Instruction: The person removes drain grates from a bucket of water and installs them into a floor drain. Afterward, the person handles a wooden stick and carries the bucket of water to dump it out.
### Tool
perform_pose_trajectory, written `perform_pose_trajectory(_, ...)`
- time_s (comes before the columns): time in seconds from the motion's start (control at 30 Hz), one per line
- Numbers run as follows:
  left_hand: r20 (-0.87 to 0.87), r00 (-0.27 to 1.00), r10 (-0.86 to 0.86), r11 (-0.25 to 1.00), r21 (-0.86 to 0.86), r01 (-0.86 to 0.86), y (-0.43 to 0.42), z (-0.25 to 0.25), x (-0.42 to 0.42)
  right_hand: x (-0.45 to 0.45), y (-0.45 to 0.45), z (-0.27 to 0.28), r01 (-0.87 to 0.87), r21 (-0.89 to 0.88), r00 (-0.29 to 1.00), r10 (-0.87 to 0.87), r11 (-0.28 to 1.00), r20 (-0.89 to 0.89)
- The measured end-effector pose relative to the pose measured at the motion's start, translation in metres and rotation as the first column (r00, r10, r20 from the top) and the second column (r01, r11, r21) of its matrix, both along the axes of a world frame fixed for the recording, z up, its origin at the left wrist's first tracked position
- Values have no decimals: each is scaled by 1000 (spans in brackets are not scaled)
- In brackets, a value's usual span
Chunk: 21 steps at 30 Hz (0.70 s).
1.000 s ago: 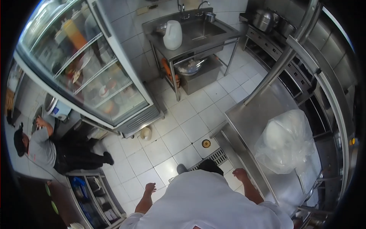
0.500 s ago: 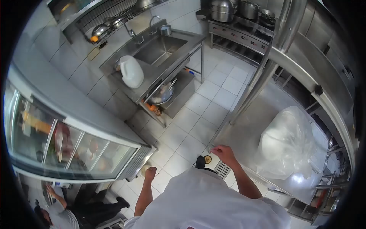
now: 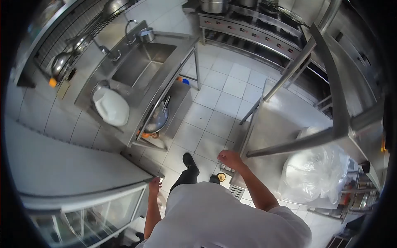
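My left hand [image 3: 154, 186] hangs low beside the corner of a glass-fronted display fridge [image 3: 103, 215], its fingers loosely apart and nothing visible in them. On the other side, my right hand [image 3: 230, 159] is held near the edge of a steel table [image 3: 269, 124]. Its fingers are curled in, and I see no object in it. A large clear plastic bag [image 3: 312, 173] with pale contents, too blurred to name, rests on that table.
A steel sink [image 3: 142, 62] with a white plastic jug [image 3: 111, 106] on its drainboard stands ahead left. Below it is a metal bowl [image 3: 159, 120]. A stove [image 3: 248, 31] runs along the back. A floor drain [image 3: 236, 191] lies by the table, whose steel posts rise at right.
My view has moved forward and turned right. The sink and fridge have shifted left in view, and one of my feet now shows ahead. The co-worker at lower left is out of view.
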<state>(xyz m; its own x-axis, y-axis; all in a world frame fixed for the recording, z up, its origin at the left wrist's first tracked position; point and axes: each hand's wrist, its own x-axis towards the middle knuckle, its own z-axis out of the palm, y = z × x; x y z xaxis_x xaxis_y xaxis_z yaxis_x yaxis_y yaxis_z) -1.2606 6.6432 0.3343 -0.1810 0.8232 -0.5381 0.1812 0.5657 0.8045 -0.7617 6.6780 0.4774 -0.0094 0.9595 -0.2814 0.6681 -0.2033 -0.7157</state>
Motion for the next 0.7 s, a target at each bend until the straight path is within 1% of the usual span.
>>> perform_pose_trajectory(0.07, 50, 991, -121, 993, 4, 121, 65, -7, 6, 2, 12, -16, 31, -12, 999, -31, 999, 17)
perform_pose_trajectory(0.13, 43, 983, -179, 983, 39, 177, 129, 25, 41, 2, 23, -21, 48, -22, 997, -46, 999, 63)
perform_pose_trajectory(0.2, 23, 965, -261, 962, 89, 258, 198, 51, 75, 1, 40, -10, 115, -60, 988, -108, 992, 111)
perform_pose_trajectory(0.23, 3, 939, -344, 932, 118, 342, 229, 62, 90, -2, 45, -4, 153, -83, 981, -141, 985, 134)
perform_pose_trajectory(0.3, -37, 861, -507, 846, 168, 505, 289, 80, 121, -4, 60, 16, 244, -61, 960, -232, 968, 155)
perform_pose_trajectory(0.33, -31, 832, -553, 816, 179, 549, 316, 88, 138, -3, 63, 22, 288, -54, 947, -276, 956, 167)
perform_pose_trajectory(0.4, -18, 771, -637, 753, 203, 626, 364, 102, 173, 0, 63, 24, 427, 33, 900, -428, 904, 88)
perform_pose_trajectory(0.43, 5, 762, -648, 744, 220, 631, 386, 112, 193, 3, 67, 26, 490, 82, 868, -495, 868, 42)
perform_pose_trajectory(0.53, 80, 727, -683, 716, 270, 643, 438, 141, 255, 11, 81, 49, 643, 28, 765, -643, 766, 33)
perform_pose_trajectory(0.57, 114, 707, -698, 705, 282, 651, 453, 147, 275, 18, 84, 41, 686, -5, 728, -686, 728, 3)
perform_pose_trajectory(0.6, 149, 686, -712, 695, 293, 657, 469, 151, 294, 25, 91, 33, 713, 15, 701, -713, 701, -18)
perform_pose_trajectory(0.67, 121, 634, -764, 637, 300, 710, 496, 153, 329, 44, 107, 17, 759, 54, 651, -756, 649, -59)
perform_pose_trajectory(0.7, 105, 609, -786, 609, 301, 734, 509, 153, 344, 58, 120, 11, 762, 70, 648, -755, 644, -102)
